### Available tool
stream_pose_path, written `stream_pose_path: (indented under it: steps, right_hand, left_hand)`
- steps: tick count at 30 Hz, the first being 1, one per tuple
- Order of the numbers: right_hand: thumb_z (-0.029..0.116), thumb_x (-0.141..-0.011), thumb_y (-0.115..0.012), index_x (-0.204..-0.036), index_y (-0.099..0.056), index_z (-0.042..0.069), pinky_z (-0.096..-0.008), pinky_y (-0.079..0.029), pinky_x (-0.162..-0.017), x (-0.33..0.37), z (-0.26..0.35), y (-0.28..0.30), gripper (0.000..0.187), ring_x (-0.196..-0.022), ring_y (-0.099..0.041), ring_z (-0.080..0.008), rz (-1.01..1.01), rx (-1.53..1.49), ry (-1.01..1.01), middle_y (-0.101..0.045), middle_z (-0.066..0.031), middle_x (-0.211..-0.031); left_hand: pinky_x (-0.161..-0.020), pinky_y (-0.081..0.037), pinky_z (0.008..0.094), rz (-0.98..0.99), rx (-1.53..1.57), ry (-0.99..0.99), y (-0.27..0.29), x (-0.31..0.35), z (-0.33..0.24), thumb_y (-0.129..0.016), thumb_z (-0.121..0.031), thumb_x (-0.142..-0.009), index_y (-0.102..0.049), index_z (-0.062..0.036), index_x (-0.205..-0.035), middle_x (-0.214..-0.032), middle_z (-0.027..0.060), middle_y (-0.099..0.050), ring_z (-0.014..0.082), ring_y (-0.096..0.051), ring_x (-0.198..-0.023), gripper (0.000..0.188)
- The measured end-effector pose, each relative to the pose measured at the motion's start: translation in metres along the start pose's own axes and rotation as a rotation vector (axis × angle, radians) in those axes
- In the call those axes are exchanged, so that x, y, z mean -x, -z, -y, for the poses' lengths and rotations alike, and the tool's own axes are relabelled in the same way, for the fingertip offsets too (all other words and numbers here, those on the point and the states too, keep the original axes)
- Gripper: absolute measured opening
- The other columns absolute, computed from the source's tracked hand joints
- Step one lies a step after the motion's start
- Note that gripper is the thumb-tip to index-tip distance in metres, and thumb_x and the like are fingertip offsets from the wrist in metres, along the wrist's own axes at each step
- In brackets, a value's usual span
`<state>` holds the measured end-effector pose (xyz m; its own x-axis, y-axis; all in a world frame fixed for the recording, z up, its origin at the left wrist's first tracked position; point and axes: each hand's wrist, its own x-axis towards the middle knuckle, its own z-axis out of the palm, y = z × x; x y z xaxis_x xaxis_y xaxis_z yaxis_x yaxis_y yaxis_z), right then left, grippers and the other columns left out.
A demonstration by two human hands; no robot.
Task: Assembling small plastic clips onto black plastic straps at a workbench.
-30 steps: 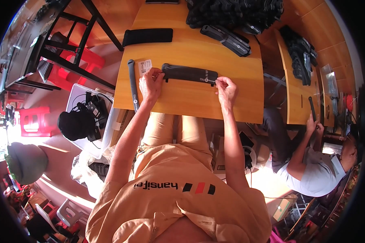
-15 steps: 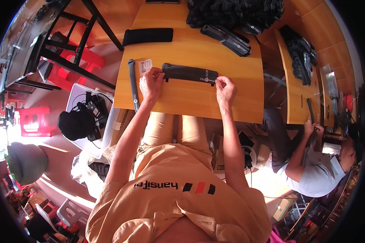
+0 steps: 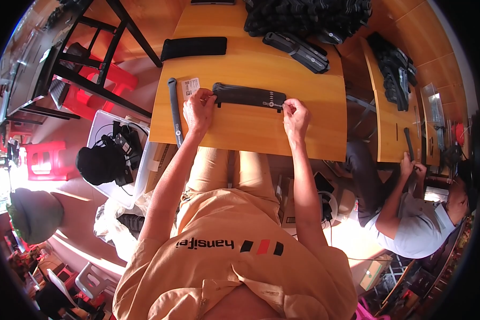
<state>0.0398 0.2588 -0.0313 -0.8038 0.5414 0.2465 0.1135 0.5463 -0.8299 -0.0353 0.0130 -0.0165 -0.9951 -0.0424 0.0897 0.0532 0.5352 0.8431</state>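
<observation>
A flat black strip (image 3: 250, 97) with white printed marks at its right end lies across the wooden table (image 3: 240, 133) in front of me. My left hand (image 3: 200, 109) pinches its left end, and my right hand (image 3: 296, 117) pinches its right end between thumb and fingers. Two small dark tabs stick out from its near edge. Beside my left hand, a narrow dark grey strap (image 3: 174, 109) lies lengthwise near the table's left edge. A white printed label (image 3: 190, 87) sits between that strap and my left hand.
A folded black cloth piece (image 3: 193, 48) lies farther back. Several dark strips (image 3: 297, 52) and a large black pile (image 3: 306, 16) occupy the far right. A plastic bin (image 3: 138, 181) with black items stands at left. Another person (image 3: 410, 224) handles a dark strip at right.
Both my hands keep their hold on the black strip, with hardly any movement.
</observation>
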Motion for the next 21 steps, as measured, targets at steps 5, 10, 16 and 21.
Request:
stream_pose_path:
  steps: [5,10,16,21]
  right_hand:
    - [-0.003,-0.073,-0.059,-0.073,-0.058,0.001,-0.0323,-0.044,-0.056,-0.002,0.002,0.000,0.004,-0.057,-0.055,-0.0218,-0.003,0.015,0.024,-0.056,-0.0101,-0.064]
    - [-0.004,-0.071,-0.057,-0.071,-0.056,0.002,-0.0339,-0.044,-0.055,-0.002,0.007,0.001,0.006,-0.057,-0.055,-0.0235,0.000,0.049,0.074,-0.055,-0.0106,-0.063]
    - [-0.002,-0.073,-0.059,-0.073,-0.059,0.001,-0.0288,-0.044,-0.054,-0.001,0.010,0.001,0.002,-0.055,-0.054,-0.0167,-0.014,0.131,0.104,-0.057,-0.0074,-0.063]
    - [-0.005,-0.069,-0.055,-0.069,-0.055,0.002,-0.0375,-0.043,-0.056,-0.003,0.011,0.001,0.007,-0.059,-0.054,-0.0276,-0.018,0.135,0.090,-0.054,-0.0116,-0.063]
  left_hand:
    - [-0.060,-0.048,0.0322,0.002,0.006,0.003,0.000,0.001,-0.002,-0.068,-0.015,-0.074,-0.064,-0.0065,-0.083,-0.070,0.0068,-0.065,0.0212,-0.064,-0.063,0.013]
    - [-0.060,-0.048,0.0344,-0.023,-0.060,-0.062,0.000,0.002,-0.004,-0.067,-0.014,-0.075,-0.061,-0.0065,-0.082,-0.072,0.0068,-0.064,0.0233,-0.063,-0.064,0.011]
    - [-0.059,-0.047,0.0358,-0.030,-0.075,-0.096,0.002,0.004,-0.005,-0.066,-0.010,-0.074,-0.060,-0.0065,-0.079,-0.074,0.0064,-0.062,0.0245,-0.061,-0.064,0.009]
    - [-0.060,-0.047,0.0362,-0.034,-0.070,-0.107,0.003,0.003,-0.008,-0.066,-0.009,-0.073,-0.060,-0.0063,-0.077,-0.074,0.0067,-0.062,0.0256,-0.062,-0.067,0.008]
